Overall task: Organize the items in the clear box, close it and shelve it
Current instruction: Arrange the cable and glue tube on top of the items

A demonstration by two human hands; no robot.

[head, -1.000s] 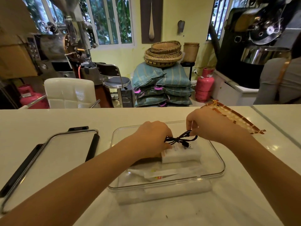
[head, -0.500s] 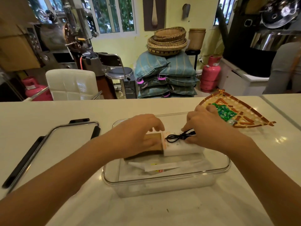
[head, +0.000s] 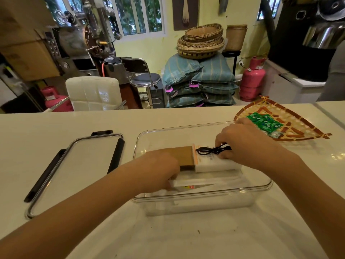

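The clear box stands open on the white counter in front of me. Inside lie a brown cardboard box, a white packet and flat white packets near the front wall. A coiled black cable rests on the white packet. My right hand pinches the cable's right end and presses it down. My left hand is in the box, fingers curled at the front edge of the cardboard box and on the flat packets. The box's lid, clear with black clips, lies flat to the left.
A woven fan-shaped tray with green circuit boards sits at the right rear of the counter. Beyond the counter are a white chair, a stool, stacked sacks with baskets and pink gas cylinders. A counter seam runs at far right.
The black cable went from held above the box down onto the white packet. My left hand slid toward the front of the box, uncovering the brown cardboard box. The camera view tilted down.
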